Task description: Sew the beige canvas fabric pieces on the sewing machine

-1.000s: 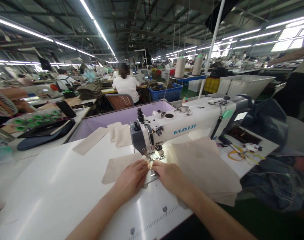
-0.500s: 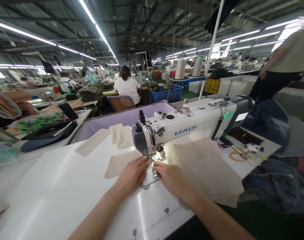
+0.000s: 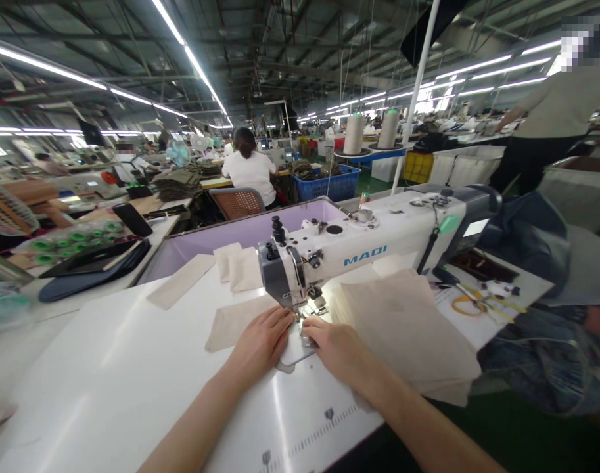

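Note:
A white sewing machine point(image 3: 366, 244) marked MAQI stands on the white table, its lamp lighting the needle area point(image 3: 307, 312). Just left of the needle, my left hand point(image 3: 263, 341) presses its closed fingers down on a beige cloth piece point(image 3: 234, 322), which runs out from under them to the left. My right hand point(image 3: 340, 348) is close on the other side, thumb and fingers pinched beside the presser foot. Whatever it pinches is hidden or too small to make out. A stack of beige cloth point(image 3: 398, 328) lies right of the needle, beneath the right forearm.
More beige pieces point(image 3: 181, 281) lie at the table's far left. Scissors with yellow handles point(image 3: 467, 305) rest right of the machine. Two thread cones point(image 3: 353, 135) stand behind it. A person in white point(image 3: 250, 174) sits ahead; another person point(image 3: 551, 125) stands at right.
Both hands keep nearly the same place at the needle. The standing person at right has shifted posture, an arm now reaching away. The view has moved very slightly.

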Demonstrator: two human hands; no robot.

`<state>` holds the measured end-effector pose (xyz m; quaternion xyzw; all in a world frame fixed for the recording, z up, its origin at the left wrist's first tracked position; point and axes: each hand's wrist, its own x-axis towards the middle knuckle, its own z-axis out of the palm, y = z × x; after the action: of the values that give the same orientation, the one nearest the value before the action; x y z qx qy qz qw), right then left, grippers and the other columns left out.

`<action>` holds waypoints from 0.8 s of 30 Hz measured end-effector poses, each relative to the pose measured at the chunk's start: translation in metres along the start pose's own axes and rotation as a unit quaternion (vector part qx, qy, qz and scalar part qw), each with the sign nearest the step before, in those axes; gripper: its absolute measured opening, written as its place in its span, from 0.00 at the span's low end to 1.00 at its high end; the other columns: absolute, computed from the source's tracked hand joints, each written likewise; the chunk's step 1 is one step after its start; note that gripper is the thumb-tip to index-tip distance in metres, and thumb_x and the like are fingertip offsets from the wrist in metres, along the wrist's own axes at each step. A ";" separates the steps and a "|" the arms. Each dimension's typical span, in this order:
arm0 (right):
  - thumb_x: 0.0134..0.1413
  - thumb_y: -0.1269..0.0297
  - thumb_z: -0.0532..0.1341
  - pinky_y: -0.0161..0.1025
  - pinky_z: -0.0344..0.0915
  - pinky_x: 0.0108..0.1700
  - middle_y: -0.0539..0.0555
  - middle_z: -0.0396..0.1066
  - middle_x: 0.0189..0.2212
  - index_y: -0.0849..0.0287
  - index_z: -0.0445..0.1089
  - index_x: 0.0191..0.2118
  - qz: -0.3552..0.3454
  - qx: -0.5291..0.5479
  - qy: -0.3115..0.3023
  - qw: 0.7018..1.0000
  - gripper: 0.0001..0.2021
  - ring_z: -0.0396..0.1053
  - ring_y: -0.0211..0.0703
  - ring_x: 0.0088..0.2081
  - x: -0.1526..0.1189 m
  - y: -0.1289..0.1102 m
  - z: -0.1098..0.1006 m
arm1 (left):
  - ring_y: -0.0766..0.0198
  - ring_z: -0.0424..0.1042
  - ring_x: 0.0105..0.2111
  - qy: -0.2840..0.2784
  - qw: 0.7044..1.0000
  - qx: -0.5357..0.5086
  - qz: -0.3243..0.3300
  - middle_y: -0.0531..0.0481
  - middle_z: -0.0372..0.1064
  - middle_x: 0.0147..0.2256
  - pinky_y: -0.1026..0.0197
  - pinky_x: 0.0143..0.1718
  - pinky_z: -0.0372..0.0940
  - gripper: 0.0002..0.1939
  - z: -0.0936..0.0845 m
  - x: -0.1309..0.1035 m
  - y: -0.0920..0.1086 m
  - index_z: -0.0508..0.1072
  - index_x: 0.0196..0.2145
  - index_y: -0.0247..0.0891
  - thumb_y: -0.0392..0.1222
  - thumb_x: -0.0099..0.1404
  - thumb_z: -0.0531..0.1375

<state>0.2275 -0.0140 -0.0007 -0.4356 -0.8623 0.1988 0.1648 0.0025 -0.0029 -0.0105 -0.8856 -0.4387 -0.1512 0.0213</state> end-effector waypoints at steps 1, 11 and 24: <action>0.66 0.73 0.54 0.35 0.64 0.46 0.50 0.75 0.52 0.53 0.74 0.48 0.000 0.002 0.001 1.000 0.14 0.75 0.44 0.47 0.000 0.000 0.000 | 0.52 0.70 0.57 0.000 1.000 0.005 -0.005 0.42 0.72 0.56 0.48 0.59 0.67 0.18 0.001 0.000 -0.001 0.73 0.56 0.37 0.40 0.75 0.50; 0.63 0.73 0.55 0.37 0.65 0.54 0.52 0.72 0.56 0.55 0.72 0.53 -0.013 0.037 0.010 0.999 0.16 0.72 0.46 0.53 -0.018 -0.003 -0.001 | 0.54 0.71 0.46 -0.096 0.994 0.004 -0.060 0.44 0.73 0.45 0.51 0.47 0.72 0.13 -0.028 -0.010 0.041 0.75 0.47 0.39 0.33 0.73 0.52; 0.65 0.74 0.53 0.38 0.67 0.47 0.54 0.73 0.54 0.57 0.71 0.54 -0.012 -0.029 -0.033 0.999 0.16 0.75 0.47 0.47 -0.031 -0.009 -0.001 | 0.50 0.69 0.46 -0.076 0.997 0.012 -0.014 0.42 0.71 0.47 0.48 0.44 0.75 0.13 -0.015 -0.020 0.062 0.72 0.50 0.36 0.31 0.71 0.54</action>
<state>0.2396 -0.0438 0.0007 -0.4227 -0.8780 0.1860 0.1259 0.0353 -0.0590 0.0038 -0.8881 -0.4528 -0.0789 -0.0034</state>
